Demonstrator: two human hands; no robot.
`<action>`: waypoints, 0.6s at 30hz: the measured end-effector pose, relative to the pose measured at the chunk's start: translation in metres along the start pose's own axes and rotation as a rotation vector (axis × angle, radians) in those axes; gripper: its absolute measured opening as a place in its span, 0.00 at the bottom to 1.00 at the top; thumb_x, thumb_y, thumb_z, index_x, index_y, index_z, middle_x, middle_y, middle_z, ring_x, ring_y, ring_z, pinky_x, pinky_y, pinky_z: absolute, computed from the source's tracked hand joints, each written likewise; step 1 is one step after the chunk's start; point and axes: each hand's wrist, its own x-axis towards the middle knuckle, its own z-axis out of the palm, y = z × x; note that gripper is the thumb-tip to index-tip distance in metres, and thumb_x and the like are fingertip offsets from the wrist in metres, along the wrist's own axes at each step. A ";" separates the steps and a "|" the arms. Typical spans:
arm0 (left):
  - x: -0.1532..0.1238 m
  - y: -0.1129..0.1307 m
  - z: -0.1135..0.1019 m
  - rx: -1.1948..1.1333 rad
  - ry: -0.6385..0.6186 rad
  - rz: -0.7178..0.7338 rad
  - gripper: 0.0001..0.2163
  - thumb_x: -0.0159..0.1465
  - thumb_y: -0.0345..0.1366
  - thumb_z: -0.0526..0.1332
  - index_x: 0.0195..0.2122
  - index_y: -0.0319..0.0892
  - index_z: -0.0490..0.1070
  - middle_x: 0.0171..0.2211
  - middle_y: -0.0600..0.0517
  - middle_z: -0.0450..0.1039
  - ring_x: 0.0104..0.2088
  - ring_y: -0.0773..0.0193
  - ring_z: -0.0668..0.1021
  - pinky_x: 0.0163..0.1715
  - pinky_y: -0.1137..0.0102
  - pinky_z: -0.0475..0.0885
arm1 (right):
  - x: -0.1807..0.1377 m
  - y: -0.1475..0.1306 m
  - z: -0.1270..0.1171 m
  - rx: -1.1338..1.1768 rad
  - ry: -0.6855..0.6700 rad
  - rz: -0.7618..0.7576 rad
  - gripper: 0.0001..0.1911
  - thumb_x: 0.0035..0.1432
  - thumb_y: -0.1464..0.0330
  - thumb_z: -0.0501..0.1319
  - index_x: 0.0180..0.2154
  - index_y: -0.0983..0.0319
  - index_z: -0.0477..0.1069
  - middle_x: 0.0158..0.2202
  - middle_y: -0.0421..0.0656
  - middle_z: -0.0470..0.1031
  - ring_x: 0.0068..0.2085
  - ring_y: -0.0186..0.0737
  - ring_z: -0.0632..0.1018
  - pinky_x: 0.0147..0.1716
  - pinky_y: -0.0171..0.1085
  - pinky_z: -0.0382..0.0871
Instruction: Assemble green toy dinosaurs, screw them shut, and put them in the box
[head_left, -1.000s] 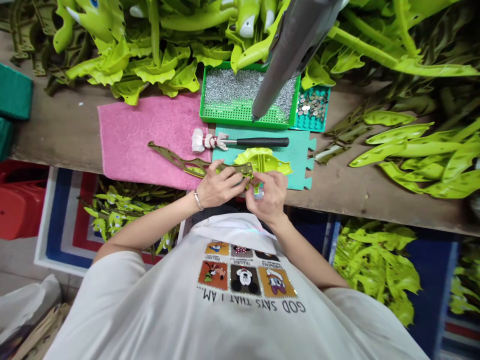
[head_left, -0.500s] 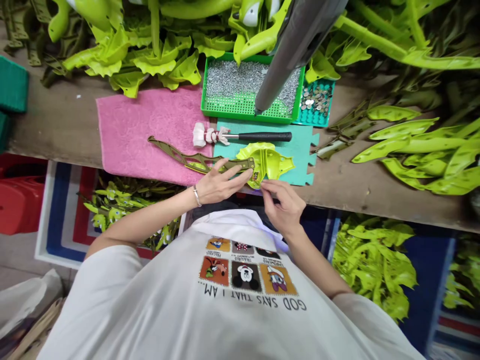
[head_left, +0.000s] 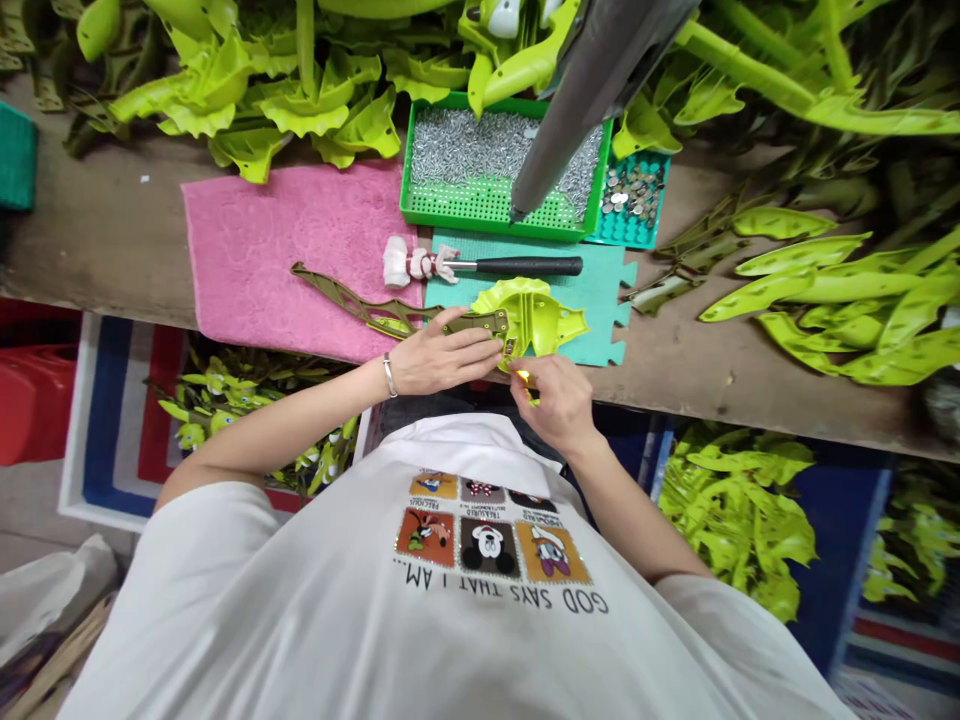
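Note:
My left hand (head_left: 448,358) lies flat with fingers stretched over the olive-brown plastic strip (head_left: 352,300) and the near side of the lime-green plastic shell (head_left: 551,318). The shell rests hollow side up on the teal foam mat (head_left: 604,290), and the strip's right end overlaps it. My right hand (head_left: 556,398) is closed in a pinch at the shell's near edge. A small yellow glow shows at its fingertips; what they pinch is too small to make out. Beyond the shell lies a black-handled hammer (head_left: 529,266), its head wrapped in white material.
Behind the mat stand a green basket (head_left: 499,207) of small metal screws or rivets and a teal tray (head_left: 626,232) of round metal discs. A dark grey pole (head_left: 577,110) slants down over the basket. A pink towel (head_left: 247,260) lies left. Lime-green parts (head_left: 810,290) are heaped right.
My right fingertips have drawn slightly left and down at the shell's edge. A purple glow there has given way to yellow. The left fingers now lie closer together.

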 end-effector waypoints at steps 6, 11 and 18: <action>-0.001 0.009 0.005 -0.051 0.013 -0.044 0.21 0.73 0.31 0.52 0.65 0.54 0.63 0.62 0.52 0.72 0.63 0.59 0.72 0.68 0.49 0.55 | -0.007 0.002 -0.001 -0.009 -0.001 0.060 0.13 0.64 0.72 0.61 0.50 0.59 0.65 0.38 0.46 0.82 0.34 0.39 0.82 0.33 0.39 0.77; -0.002 0.010 0.005 -0.117 0.112 -0.056 0.20 0.70 0.29 0.56 0.61 0.55 0.67 0.63 0.53 0.71 0.62 0.59 0.73 0.68 0.50 0.56 | -0.012 0.001 -0.007 0.041 0.017 0.108 0.13 0.62 0.72 0.64 0.48 0.58 0.66 0.35 0.42 0.82 0.28 0.35 0.80 0.31 0.36 0.76; -0.002 0.015 0.009 0.010 0.155 -0.025 0.16 0.72 0.32 0.54 0.59 0.51 0.67 0.63 0.50 0.71 0.62 0.60 0.72 0.70 0.47 0.51 | -0.007 -0.004 -0.012 0.039 0.084 0.204 0.10 0.61 0.74 0.63 0.44 0.59 0.69 0.34 0.42 0.82 0.33 0.39 0.82 0.33 0.38 0.77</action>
